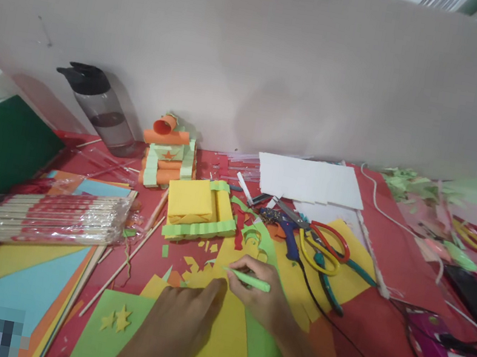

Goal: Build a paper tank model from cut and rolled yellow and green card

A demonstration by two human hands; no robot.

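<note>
Head view: right hand [261, 296] pinches a green pen [248, 279], tip on the yellow sheet [218, 347] near its top edge. Left hand [179, 331] flat, pinning it. Scissors [316, 244] crowd right; yellow paper box [199, 208] just beyond.

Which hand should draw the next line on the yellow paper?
Probably the right hand: it already holds the light green pen with its tip over the yellow paper sheet. The left hand lies flat on that sheet, pinning it.
</note>
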